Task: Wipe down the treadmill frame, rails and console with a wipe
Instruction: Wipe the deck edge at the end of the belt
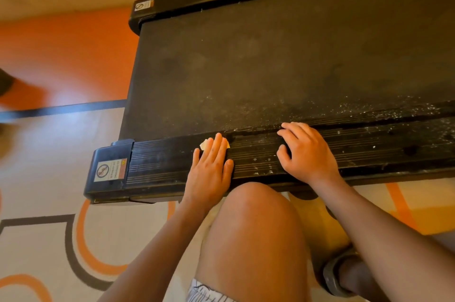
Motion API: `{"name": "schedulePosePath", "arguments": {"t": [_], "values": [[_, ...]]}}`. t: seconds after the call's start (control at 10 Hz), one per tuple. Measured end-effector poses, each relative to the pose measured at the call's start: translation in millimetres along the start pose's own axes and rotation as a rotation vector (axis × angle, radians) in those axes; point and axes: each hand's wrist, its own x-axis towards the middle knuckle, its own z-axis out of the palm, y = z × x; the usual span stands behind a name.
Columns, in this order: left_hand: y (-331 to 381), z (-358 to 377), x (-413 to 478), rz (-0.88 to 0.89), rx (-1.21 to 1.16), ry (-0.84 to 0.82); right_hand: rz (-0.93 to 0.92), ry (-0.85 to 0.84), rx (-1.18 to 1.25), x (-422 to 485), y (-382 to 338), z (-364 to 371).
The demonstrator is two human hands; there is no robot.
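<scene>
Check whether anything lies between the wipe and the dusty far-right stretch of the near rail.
The right hand rests on the near rail between the wipe, pressed under the left hand, and that dusty stretch.

The left hand and right hand are bare, as are both forearms and the knee. The shorts are white with thin dark lines. One foot wears a dark grey rubber clog.
</scene>
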Motion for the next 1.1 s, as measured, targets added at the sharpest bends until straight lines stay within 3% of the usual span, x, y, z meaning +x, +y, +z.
{"name": "schedulePosePath", "arguments": {"t": [0.2, 0.4, 0.7, 0.9, 1.1], "values": [[0.5, 9.3, -20.8, 0.017, 0.039, 0.021, 0.001, -0.009, -0.006, 0.7, 0.0, 0.5], [9.4, -5.2, 29.8, -0.065, 0.015, 0.032, -0.004, 0.002, 0.005, 0.2, 0.2, -0.3], [12.4, 17.8, -46.9, -0.057, -0.033, 0.092, -0.009, 0.010, 0.003, 0.8, 2.7, 2.3], [25.6, 3.1, 13.2, -0.108, 0.034, 0.060, -0.006, 0.012, 0.004, 0.2, 0.9, 1.3], [23.7, 11.3, -22.7, -0.067, -0.050, 0.055, 0.005, 0.014, 0.010, 0.3, 0.0, -0.1]]}}
